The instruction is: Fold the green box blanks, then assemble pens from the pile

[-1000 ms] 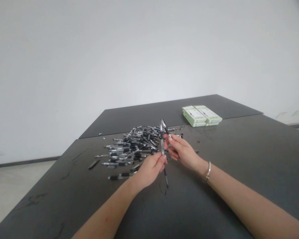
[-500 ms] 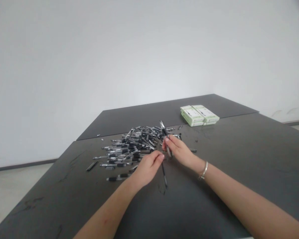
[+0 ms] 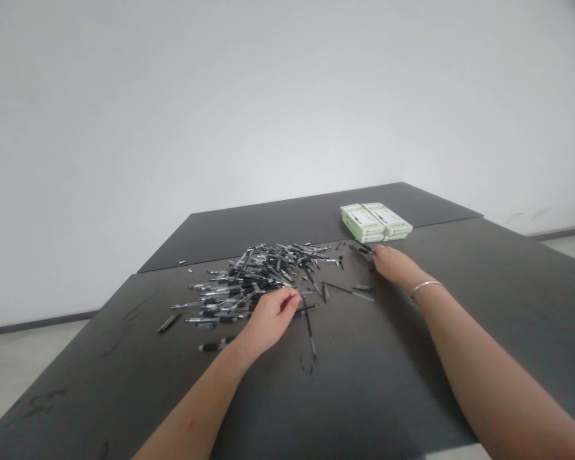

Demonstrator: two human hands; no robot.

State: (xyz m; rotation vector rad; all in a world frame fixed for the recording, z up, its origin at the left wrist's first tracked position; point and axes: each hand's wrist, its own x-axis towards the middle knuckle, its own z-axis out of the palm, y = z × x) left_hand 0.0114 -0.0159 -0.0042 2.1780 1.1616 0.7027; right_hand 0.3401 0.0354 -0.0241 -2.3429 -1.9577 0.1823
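A clear-and-black pen [image 3: 361, 248] points leftward from the closed fingertips of my right hand [image 3: 397, 265], low over the table in front of the boxes. My left hand [image 3: 271, 314] is closed, thumb against the fingers, at the near right edge of the pen pile [image 3: 253, 278]. Whatever that pinch may hold is hidden or too small to name. A thin dark pen refill [image 3: 310, 329] lies just right of those fingertips. Another thin refill [image 3: 338, 287] and short loose pen parts are scattered between my hands.
Stacked white-and-green boxes [image 3: 376, 222] stand at the back right, beyond my right hand. The dark table [image 3: 354, 390] has a seam across its far part. A loose short dark piece [image 3: 169, 322] lies left of the pile. A pale wall [image 3: 268, 96] rises behind.
My right hand has moved right and away from me with the pen, from beside my left hand to near the boxes. My left hand stays almost in place. The view has shifted slightly.
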